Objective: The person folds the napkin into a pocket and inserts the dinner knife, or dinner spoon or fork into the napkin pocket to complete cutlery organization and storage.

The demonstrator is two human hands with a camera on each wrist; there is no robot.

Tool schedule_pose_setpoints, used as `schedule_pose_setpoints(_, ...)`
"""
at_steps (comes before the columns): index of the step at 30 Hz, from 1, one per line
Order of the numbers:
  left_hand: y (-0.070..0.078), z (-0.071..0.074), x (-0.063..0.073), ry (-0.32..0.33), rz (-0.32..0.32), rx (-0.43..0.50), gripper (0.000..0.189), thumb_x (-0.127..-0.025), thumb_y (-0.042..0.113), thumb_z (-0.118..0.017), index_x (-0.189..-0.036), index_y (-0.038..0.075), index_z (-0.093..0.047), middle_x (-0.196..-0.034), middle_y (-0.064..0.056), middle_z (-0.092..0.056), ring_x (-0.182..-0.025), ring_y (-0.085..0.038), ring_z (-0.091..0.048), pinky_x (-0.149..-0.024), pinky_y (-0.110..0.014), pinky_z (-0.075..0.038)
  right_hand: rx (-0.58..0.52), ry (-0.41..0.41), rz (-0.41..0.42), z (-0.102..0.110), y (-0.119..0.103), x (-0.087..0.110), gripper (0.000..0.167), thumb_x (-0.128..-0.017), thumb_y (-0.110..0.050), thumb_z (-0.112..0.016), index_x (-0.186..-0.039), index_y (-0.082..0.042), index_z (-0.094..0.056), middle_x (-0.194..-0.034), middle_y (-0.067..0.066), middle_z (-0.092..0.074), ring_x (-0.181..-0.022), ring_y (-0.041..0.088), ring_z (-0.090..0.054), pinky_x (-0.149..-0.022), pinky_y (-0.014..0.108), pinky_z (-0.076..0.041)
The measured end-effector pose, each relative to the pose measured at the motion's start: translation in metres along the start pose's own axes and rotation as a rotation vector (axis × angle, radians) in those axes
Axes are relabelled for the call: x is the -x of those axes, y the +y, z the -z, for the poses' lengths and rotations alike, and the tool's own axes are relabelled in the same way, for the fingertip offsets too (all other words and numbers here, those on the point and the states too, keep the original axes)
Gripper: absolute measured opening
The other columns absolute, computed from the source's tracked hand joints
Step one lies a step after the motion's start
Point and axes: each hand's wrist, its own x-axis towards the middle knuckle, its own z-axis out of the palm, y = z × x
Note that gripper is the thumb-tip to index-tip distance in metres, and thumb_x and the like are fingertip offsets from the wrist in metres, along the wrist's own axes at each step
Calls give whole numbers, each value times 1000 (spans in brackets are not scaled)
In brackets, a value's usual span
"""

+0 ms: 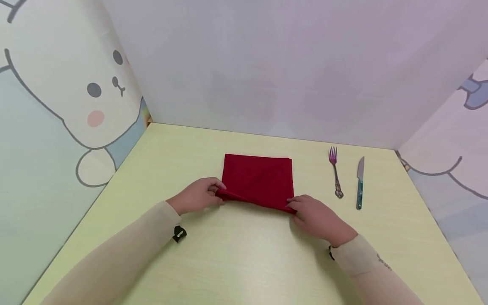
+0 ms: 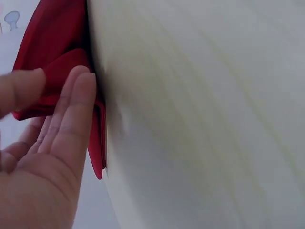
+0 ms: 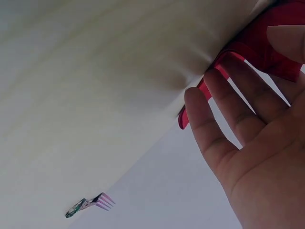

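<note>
A folded red napkin (image 1: 259, 178) lies on the table, its near edge bunched and lifted a little. At its near left corner my left hand (image 1: 200, 195) holds that edge between thumb and fingers. My right hand (image 1: 318, 218) grips the near right corner, with the fingertips over the cloth. The left wrist view shows the napkin (image 2: 59, 71) layered between the thumb and the long, nearly straight fingers. In the right wrist view, the fingers of the right hand (image 3: 257, 143) stretch along the napkin's edge, and the thumb lies on the other side.
To the right of the napkin lies a fork (image 1: 335, 171), tines pointing away. Beside it is a knife (image 1: 360, 184) with a teal handle. A pale wall (image 1: 267, 84) closes off the far side of the light wood table (image 1: 244, 258), and cartoon-printed panels (image 1: 45, 127) flank it.
</note>
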Motion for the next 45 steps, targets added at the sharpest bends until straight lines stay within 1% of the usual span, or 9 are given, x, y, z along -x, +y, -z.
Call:
schedule_pose_setpoints(7, 3, 0, -1, 41, -7, -52, 5, -100, 9, -67, -104, 8, -70, -93, -2, -75, -86, -18, -72, -73, -32, -53, -30, -20, 0, 1, 3, -2, 37, -89, -12, -74, -124, -1, -71, -134, 13, -65, -127, 34, -58, -105, 49, -49)
schedule_pose_setpoints(11, 5, 1, -3, 40, 8, -42, 8, -104, 12, -62, -102, 7, -68, -92, -3, -75, -83, -17, -74, -80, -34, -56, -47, -30, -2, 0, 4, -2, 39, -87, -11, -75, -124, -1, -70, -135, 14, -64, -128, 35, -57, -105, 49, -49)
schedule_pose_setpoints(16, 4, 6, -8, 45, -16, -141, 17, -107, 21, -58, -97, 9, -65, -85, -3, -71, -76, -16, -68, -75, -35, -50, -65, -34, -31, 0, 3, -2, 43, -87, -13, -76, -127, 2, -69, -134, 15, -64, -127, 35, -57, -106, 49, -49)
schedule_pose_setpoints(22, 3, 14, -10, 70, -89, -224, 15, -106, 28, -59, -100, 19, -70, -96, 1, -67, -84, -19, -58, -76, -37, -49, -42, 25, 13, -2, 4, -8, 27, -92, -8, -72, -119, -3, -71, -114, 8, -70, -111, 29, -64, -98, 47, -53)
schedule_pose_setpoints(26, 2, 17, -9, 36, -153, -194, 10, -105, 25, -61, -103, 23, -71, -101, 4, -69, -96, -18, -59, -83, -38, -50, -139, 23, -35, 1, 8, -7, 21, -98, -8, -63, -117, -5, -70, -111, 4, -69, -110, 27, -64, -99, 48, -52)
schedule_pose_setpoints(30, 1, 18, -10, -6, -179, -155, 9, -105, 21, -62, -101, 22, -69, -94, -3, -67, -82, -20, -58, -75, -37, -49, -246, -3, -83, 5, 11, -4, 11, -103, -11, -58, -108, -9, -68, -101, -1, -66, -100, 23, -62, -93, 47, -53)
schedule_pose_setpoints(38, -8, 18, -15, 36, -87, -157, 11, -106, 22, -59, -107, 17, -68, -91, -2, -62, -85, -20, -54, -77, -36, -46, -444, -59, -140, 8, 6, 4, 9, -108, -24, -55, -104, -18, -61, -89, -5, -61, -88, 17, -59, -80, 40, -51)
schedule_pose_setpoints(41, -9, 17, -20, 59, -33, -157, 14, -107, 25, -58, -102, 14, -67, -91, -2, -63, -89, -21, -55, -80, -37, -45, -524, -47, -194, 8, 6, -1, 16, -109, -29, -54, -99, -16, -56, -79, 0, -54, -75, 18, -53, -68, 37, -45)
schedule_pose_setpoints(45, -9, 16, -29, 53, 34, -134, 21, -108, 26, -56, -95, 10, -62, -85, -4, -63, -79, -20, -56, -76, -35, -45, -618, -23, -286, 6, 12, -12, 22, -108, -32, -55, -101, -11, -55, -78, 4, -55, -69, 20, -49, -66, 36, -43)
